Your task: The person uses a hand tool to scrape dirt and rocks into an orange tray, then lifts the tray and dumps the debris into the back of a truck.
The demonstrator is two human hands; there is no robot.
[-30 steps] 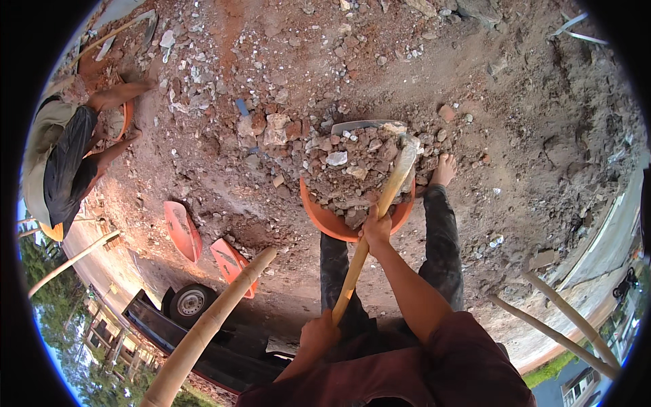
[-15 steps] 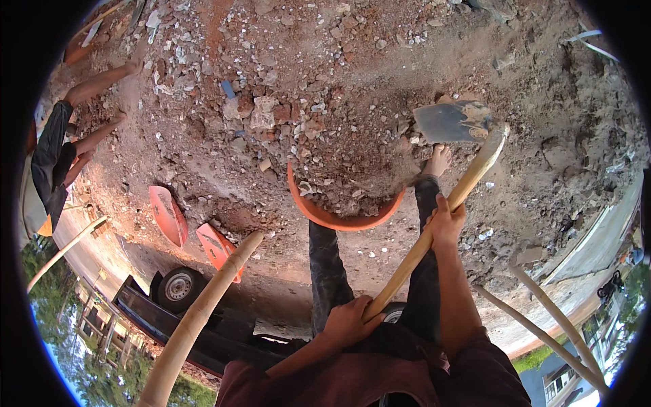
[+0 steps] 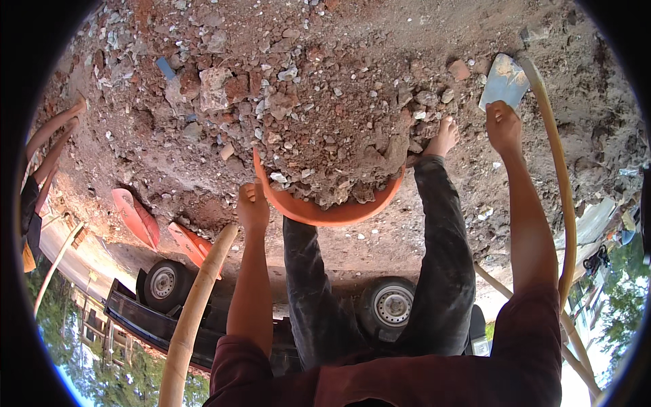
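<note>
In front of my legs lies an orange basin, its curved near rim showing and heaped with soil and broken stones. My left hand is close beside the basin's left rim, its fingers curled and nothing visible in them. Farther out on the right, my right hand is also curled, overlapping the lower edge of the blade of a hoe. The hoe's long wooden handle runs along the outside of my right forearm, apart from the fingers.
Two orange basins, one upper and one lower, lie at left. A wooden pole rises near my left arm. Behind my legs is a dark vehicle with wheels. Another person's legs show far left. Rubble covers the ground.
Both hands have let go of the hoe handle. The hoe has shifted right, my left hand has moved out to the basin's left side, and my right hand has reached forward and right.
</note>
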